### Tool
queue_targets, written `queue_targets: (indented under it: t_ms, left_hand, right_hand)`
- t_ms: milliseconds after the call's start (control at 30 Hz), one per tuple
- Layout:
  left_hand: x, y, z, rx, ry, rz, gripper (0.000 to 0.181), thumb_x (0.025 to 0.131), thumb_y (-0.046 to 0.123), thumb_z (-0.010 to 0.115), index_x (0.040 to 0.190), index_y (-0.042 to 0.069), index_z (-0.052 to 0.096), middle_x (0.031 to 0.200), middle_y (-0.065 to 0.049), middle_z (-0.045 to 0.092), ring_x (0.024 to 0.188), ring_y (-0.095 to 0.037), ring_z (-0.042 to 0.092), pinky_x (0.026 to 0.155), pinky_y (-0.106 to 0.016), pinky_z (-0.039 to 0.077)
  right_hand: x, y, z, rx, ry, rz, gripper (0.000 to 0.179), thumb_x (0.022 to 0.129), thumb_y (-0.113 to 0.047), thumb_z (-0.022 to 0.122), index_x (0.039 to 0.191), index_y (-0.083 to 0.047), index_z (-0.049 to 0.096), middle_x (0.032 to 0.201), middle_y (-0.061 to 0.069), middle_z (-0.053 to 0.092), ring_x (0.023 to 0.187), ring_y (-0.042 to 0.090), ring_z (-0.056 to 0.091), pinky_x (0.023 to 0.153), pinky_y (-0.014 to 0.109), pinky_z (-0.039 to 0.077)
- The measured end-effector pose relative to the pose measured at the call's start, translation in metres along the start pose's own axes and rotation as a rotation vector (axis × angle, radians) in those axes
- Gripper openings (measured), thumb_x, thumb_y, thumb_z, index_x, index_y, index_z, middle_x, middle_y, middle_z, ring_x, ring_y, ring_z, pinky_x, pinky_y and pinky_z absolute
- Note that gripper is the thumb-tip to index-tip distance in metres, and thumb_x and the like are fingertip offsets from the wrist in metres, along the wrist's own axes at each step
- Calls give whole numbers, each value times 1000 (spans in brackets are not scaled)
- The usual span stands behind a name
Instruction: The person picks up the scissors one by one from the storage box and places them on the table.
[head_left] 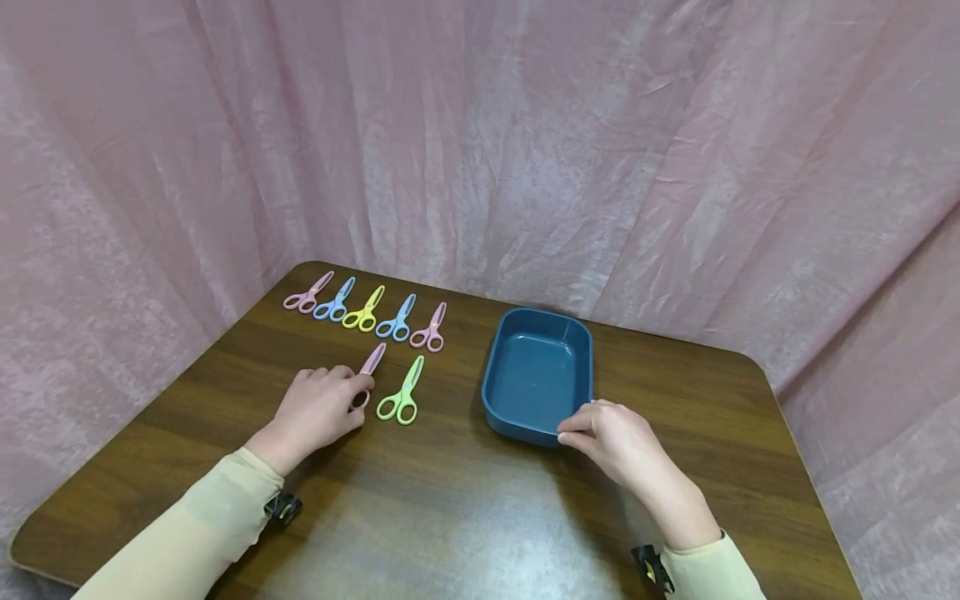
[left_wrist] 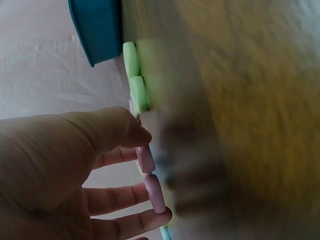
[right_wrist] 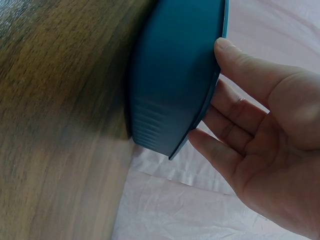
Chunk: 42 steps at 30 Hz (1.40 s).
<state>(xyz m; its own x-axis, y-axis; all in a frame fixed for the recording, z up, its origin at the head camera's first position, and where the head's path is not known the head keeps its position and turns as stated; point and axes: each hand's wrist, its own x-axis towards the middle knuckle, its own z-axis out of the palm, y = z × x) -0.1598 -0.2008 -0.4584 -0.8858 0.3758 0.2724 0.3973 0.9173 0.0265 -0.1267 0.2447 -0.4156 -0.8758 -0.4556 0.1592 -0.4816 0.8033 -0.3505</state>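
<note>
My left hand (head_left: 322, 406) is at a pair of pink scissors (head_left: 372, 358), with thumb and fingers about its handle loops. In the left wrist view, the pink handles (left_wrist: 156, 194) sit between the thumb and the fingers, close to the tabletop. Just right of that hand lies a pair of light green scissors (head_left: 405, 392), blades pointing away. My right hand (head_left: 618, 442) pinches the near right corner of a dark blue rectangular tray (head_left: 522, 432). In the right wrist view its thumb lies along the outside of the tray's rim (right_wrist: 218, 70), other fingers over the inner side.
Behind the left hand runs a slanting row of scissors: pink (head_left: 309, 296), blue (head_left: 335, 302), yellow (head_left: 364, 311), another blue (head_left: 396, 320) and another pink (head_left: 430, 331). They lie on a brown wooden table (head_left: 420, 517) with rounded corners. A pink curtain (head_left: 480, 150) hangs behind it.
</note>
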Motion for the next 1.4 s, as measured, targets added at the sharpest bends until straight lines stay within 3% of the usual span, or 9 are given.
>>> queue_targets:
  t_ms: [267,767,967,1400]
  left_hand:
    - [1,-2,7,28,-7,0,28,88,19,86,115,19,81,106,-10,76,88,-39,72,80,-63,55]
    - [-1,4,5,39,-10,-25,29,95,20,85,124,17,82,111,-10,78,93,-40,73,78,-60,56]
    - [3,4,11,32,-25,-10,29,98,21,84,127,16,82,112,-11,78,94,-40,73,77,-60,57]
    - [6,3,6,-16,-77,-10,39,94,18,88,131,16,79,118,-13,77,95,-39,74,74,-57,59]
  right_hand:
    - [0,0,0,-1,9,-2,8,95,-18,88,99,-24,89,96,-15,77,95,15,74,80,39,60]
    - [1,0,1,7,2,-18,8,96,-18,87,101,-25,89,96,-15,77,95,15,73,80,38,60]
    - [-2,2,-1,0,0,-1,9,96,-18,87,100,-26,89,96,-16,77,95,15,73,80,38,59]
    - [-3,4,-1,-16,-18,-20,9,96,-18,87,102,-24,89,100,-14,78,98,16,74,84,40,61]
